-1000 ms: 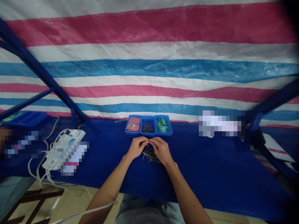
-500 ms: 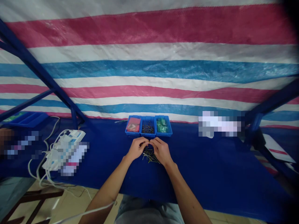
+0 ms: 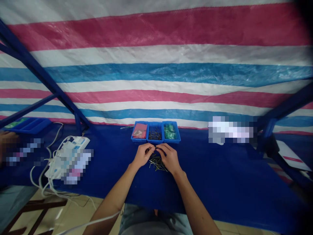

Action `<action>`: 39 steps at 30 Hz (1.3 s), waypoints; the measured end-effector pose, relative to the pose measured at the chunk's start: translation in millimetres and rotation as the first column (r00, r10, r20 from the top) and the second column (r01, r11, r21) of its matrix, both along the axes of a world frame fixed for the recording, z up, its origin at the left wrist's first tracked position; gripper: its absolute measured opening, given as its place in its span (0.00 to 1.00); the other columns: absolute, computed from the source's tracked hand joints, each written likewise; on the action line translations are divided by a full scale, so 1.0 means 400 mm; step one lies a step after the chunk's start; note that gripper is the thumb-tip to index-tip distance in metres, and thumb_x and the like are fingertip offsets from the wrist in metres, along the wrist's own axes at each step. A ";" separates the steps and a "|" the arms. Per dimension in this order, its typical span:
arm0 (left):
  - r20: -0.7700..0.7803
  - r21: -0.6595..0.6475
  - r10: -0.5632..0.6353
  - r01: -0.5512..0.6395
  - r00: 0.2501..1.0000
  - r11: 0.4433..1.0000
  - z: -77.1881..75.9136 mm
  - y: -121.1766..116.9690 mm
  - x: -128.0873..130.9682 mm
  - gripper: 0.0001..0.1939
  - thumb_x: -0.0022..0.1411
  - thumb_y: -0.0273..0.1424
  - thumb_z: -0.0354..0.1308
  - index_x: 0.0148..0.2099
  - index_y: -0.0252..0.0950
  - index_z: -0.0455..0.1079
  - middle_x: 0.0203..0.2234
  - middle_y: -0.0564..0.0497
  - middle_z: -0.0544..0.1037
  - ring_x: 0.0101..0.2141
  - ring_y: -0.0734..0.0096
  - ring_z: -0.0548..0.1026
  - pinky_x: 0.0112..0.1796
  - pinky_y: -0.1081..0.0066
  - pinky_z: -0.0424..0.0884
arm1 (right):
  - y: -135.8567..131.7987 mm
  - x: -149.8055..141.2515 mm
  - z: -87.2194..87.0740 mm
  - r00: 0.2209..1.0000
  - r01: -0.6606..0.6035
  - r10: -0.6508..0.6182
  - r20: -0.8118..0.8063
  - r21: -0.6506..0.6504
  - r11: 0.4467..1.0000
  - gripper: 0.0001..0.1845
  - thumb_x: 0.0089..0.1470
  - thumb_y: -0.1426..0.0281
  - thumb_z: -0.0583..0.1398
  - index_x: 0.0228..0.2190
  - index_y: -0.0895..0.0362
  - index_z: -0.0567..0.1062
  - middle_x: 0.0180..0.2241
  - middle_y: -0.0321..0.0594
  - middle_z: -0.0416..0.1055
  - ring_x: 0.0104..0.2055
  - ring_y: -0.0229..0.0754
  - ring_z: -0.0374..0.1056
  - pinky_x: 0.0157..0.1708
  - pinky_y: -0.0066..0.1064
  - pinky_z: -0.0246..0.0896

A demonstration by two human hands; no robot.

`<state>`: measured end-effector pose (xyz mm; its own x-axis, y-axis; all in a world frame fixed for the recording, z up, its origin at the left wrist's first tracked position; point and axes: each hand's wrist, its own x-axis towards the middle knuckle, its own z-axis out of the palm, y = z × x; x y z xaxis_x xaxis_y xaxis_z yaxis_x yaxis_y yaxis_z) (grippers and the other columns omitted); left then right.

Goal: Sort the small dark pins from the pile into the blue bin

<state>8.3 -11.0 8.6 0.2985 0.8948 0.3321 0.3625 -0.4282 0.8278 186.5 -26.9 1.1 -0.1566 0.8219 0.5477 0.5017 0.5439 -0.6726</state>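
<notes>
My left hand and my right hand meet fingertip to fingertip over the table, both closed in a pinch. A tiny dark piece shows between the fingertips, too small to name. Just below the hands lies a loose pile of thin metal pins, like nails or screws. Right behind the hands stands a blue three-part bin. Its left part holds a pink-red sheet with small pale bits on it. Dark thin pins fill the middle one, and green plastic packets the right one.
A white power strip with tangled cables lies on the left of the blue table. Beyond it, another person's hand is near a blue tray. Blue metal frame bars slope at both sides before a striped sheet.
The fingertips have parted slightly, and a small dark piece now shows between them. Otherwise my hands have stayed in place. At far left the other person's hand has shifted a little.
</notes>
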 end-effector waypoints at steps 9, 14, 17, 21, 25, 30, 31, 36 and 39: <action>-0.031 -0.005 -0.039 0.039 0.999 0.999 0.001 0.000 0.002 0.16 0.69 0.37 0.54 0.35 0.32 0.75 0.26 0.50 0.78 0.25 0.74 0.69 0.28 0.74 0.61 | -0.002 -0.003 0.003 1.000 -0.002 0.003 0.021 -0.023 1.000 0.12 0.66 0.69 0.53 0.39 0.53 0.78 0.38 0.41 0.75 0.39 0.42 0.72 0.42 0.32 0.67; -0.039 0.003 -0.039 0.039 0.998 0.999 0.005 -0.001 0.004 0.16 0.69 0.37 0.54 0.35 0.32 0.75 0.26 0.49 0.78 0.26 0.73 0.70 0.29 0.74 0.61 | -0.002 -0.001 0.004 0.999 -0.002 0.004 0.036 -0.037 0.999 0.12 0.66 0.69 0.53 0.38 0.53 0.76 0.37 0.41 0.74 0.37 0.41 0.72 0.42 0.31 0.66; -0.042 0.003 -0.040 0.040 0.998 0.999 0.005 -0.001 0.004 0.16 0.69 0.37 0.54 0.35 0.32 0.75 0.26 0.49 0.78 0.26 0.73 0.70 0.29 0.74 0.62 | -0.002 -0.002 0.003 0.999 0.007 -0.005 0.040 -0.046 0.999 0.11 0.66 0.69 0.53 0.37 0.53 0.76 0.36 0.41 0.74 0.37 0.41 0.72 0.41 0.30 0.66; -0.045 0.002 -0.033 0.033 0.998 0.999 0.005 -0.001 0.004 0.15 0.69 0.36 0.54 0.36 0.32 0.75 0.26 0.50 0.78 0.25 0.73 0.70 0.29 0.74 0.62 | -0.004 -0.004 0.004 0.999 0.007 -0.004 0.043 -0.058 0.998 0.11 0.66 0.69 0.53 0.38 0.53 0.76 0.35 0.40 0.73 0.36 0.41 0.71 0.40 0.30 0.65; -0.034 -0.010 -0.030 0.030 0.999 1.000 0.006 0.000 0.006 0.14 0.69 0.35 0.54 0.35 0.32 0.75 0.26 0.50 0.77 0.26 0.73 0.70 0.29 0.74 0.62 | -0.005 -0.006 0.004 1.000 0.017 -0.016 0.025 -0.060 0.998 0.11 0.66 0.69 0.53 0.38 0.53 0.76 0.35 0.41 0.73 0.35 0.41 0.71 0.38 0.30 0.65; -0.019 -0.034 -0.032 0.032 0.999 0.999 0.004 -0.002 0.005 0.15 0.69 0.37 0.54 0.35 0.32 0.74 0.23 0.52 0.75 0.24 0.74 0.68 0.29 0.75 0.61 | -0.008 -0.008 0.005 0.999 0.017 -0.015 0.035 -0.066 0.998 0.12 0.66 0.68 0.52 0.38 0.53 0.75 0.33 0.40 0.73 0.33 0.41 0.70 0.36 0.30 0.64; -0.020 -0.034 -0.026 0.026 0.999 0.999 0.004 -0.003 0.005 0.16 0.69 0.37 0.53 0.35 0.32 0.74 0.22 0.52 0.73 0.23 0.74 0.67 0.28 0.75 0.60 | -0.009 -0.008 0.007 0.999 0.018 -0.015 0.038 -0.064 0.998 0.12 0.66 0.68 0.52 0.38 0.53 0.75 0.33 0.40 0.73 0.33 0.41 0.70 0.36 0.30 0.64; 0.009 -0.050 -0.020 0.021 1.000 0.999 0.003 -0.007 0.000 0.18 0.69 0.40 0.53 0.35 0.32 0.75 0.19 0.54 0.70 0.21 0.76 0.63 0.26 0.76 0.58 | -0.012 -0.013 0.011 0.999 0.014 -0.012 0.053 -0.039 0.999 0.11 0.66 0.68 0.52 0.38 0.54 0.74 0.32 0.40 0.74 0.33 0.41 0.71 0.36 0.30 0.64; 0.016 -0.070 -0.015 0.016 1.000 0.997 0.002 -0.008 -0.002 0.18 0.69 0.40 0.52 0.37 0.32 0.75 0.16 0.56 0.68 0.19 0.77 0.62 0.24 0.76 0.57 | -0.013 -0.014 0.008 0.996 0.017 -0.012 0.092 -0.049 0.999 0.10 0.66 0.67 0.52 0.40 0.54 0.73 0.31 0.39 0.75 0.32 0.40 0.72 0.34 0.29 0.63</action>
<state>7.3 -14.2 9.6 0.3079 0.9114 0.2730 0.3437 -0.3741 0.8613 180.9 -31.9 4.3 -0.1919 0.8502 0.4903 0.5703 0.5032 -0.6493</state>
